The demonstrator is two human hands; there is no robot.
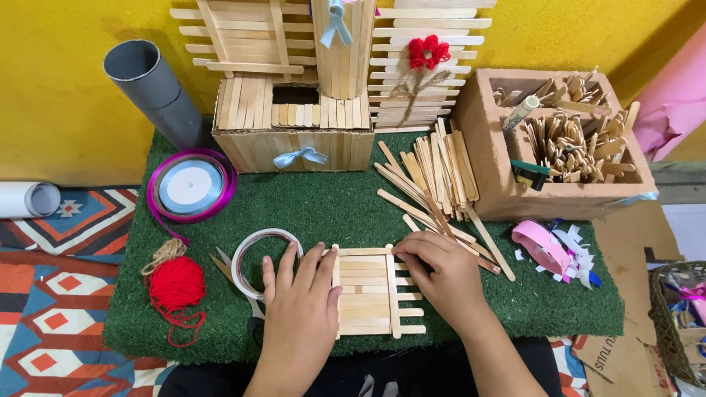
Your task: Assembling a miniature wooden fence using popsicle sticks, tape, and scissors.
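My left hand lay flat, fingers spread and grasping nothing, pressing the left edge of the stick panel. My right hand rested curled on the panel's upper right corner; I could not tell whether it pinched a stick. The panel lay on the green mat. A tape ring sat just left of the panel, loose sticks above it.
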